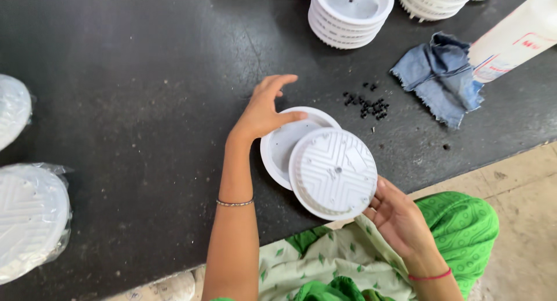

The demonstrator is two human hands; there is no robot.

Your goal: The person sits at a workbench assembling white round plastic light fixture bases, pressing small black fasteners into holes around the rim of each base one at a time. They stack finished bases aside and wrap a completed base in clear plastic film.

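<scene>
Holding a ribbed round plastic disc point(333, 173), right hand point(400, 217) underneath.

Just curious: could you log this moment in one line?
left hand: on flat disc | right hand: holds ribbed disc | nearby: black bits, blue rag

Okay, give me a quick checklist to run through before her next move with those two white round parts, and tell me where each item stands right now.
1. Left hand steadies the flat white disc on the dark table: ok.
2. Right hand grips the ribbed white cover at its edge: ok.
3. Cover lined up over the disc: not ok, it overlaps off-centre and tilted.
4. Small black screws lie close by: ok.
5. Screw holes matched between the parts: cannot tell.
6. Blue cloth clear of the parts: ok.
</scene>
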